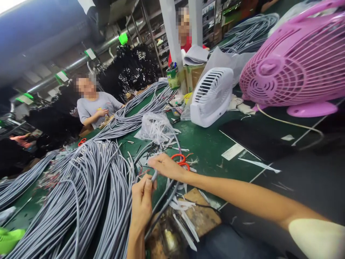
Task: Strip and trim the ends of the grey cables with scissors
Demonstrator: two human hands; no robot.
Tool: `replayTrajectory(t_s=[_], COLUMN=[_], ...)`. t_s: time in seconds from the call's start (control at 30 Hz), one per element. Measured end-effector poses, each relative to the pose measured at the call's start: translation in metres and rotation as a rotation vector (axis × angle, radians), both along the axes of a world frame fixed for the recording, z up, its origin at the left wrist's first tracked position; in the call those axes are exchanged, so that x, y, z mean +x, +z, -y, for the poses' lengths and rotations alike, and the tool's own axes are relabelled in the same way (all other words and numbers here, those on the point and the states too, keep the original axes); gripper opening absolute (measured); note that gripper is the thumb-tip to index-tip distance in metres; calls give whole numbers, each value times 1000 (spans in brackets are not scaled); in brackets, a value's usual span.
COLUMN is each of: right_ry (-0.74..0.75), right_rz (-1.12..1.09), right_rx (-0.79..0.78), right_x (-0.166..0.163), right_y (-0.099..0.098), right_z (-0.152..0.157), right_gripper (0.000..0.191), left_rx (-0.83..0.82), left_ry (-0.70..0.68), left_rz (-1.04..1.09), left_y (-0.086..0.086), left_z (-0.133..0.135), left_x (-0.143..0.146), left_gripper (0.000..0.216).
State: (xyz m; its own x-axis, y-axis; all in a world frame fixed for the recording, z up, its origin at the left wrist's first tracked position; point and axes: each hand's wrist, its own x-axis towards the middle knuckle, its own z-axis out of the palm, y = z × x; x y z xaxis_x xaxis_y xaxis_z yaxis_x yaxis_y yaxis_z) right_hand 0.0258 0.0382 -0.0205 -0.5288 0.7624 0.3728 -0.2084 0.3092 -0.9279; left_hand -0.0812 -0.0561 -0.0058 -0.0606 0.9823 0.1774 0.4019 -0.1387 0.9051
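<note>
My left hand point(142, 203) is closed around a grey cable point(159, 207) near its end, the cable running down toward my lap. My right hand point(165, 166) is pinched on the tip of that same cable point(154, 175), just above the left hand. Orange-handled scissors point(180, 160) lie on the green table point(207, 144) right behind my right hand. A big heap of grey cables point(81, 194) fills the table to the left of both hands.
A white desk fan point(211, 96) and a pink fan point(293, 61) stand at the right. A clear bag of white scraps point(156, 127) lies mid-table, with loose strips around it. Two other people sit at the far side, one in grey point(94, 106), one in red point(185, 43).
</note>
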Motion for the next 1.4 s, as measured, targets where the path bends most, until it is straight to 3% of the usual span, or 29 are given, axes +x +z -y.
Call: replayTrajectory(t_s=[0.13, 0.33, 0.5, 0.67, 0.8, 0.9, 1.1, 1.27, 1.4], right_ry=[273, 370, 207, -182, -397, -368, -57, -66, -134], right_rz=[46, 198, 424, 654, 858, 984, 1108, 1120, 1080], right_rx=[-256, -235, -94, 145, 248, 312, 512, 654, 638], right_x=[-8, -13, -14, 7, 34, 42, 25, 12, 13], right_y=[-5, -13, -13, -1, 4, 3, -2, -11, -12], right_z=[0, 11, 9, -17, -47, -58, -31, -8, -13], right_gripper=[39, 42, 49, 29, 26, 25, 19, 13, 14], left_rx=[-3, 34, 23, 94, 89, 86, 79, 93, 133], left_ry=[-28, -49, -32, 259, 311, 331, 329, 301, 339], left_rz=[122, 154, 41, 168, 187, 157, 36, 54, 101], left_y=[0, 1, 5, 3, 3, 2, 0, 2, 3], left_z=[1, 0, -1, -8, -10, -12, -12, -10, -10], left_x=[1, 4, 1, -10, -13, -13, -14, -12, -14], left_gripper=[45, 47, 46, 42, 41, 42, 37, 39, 38])
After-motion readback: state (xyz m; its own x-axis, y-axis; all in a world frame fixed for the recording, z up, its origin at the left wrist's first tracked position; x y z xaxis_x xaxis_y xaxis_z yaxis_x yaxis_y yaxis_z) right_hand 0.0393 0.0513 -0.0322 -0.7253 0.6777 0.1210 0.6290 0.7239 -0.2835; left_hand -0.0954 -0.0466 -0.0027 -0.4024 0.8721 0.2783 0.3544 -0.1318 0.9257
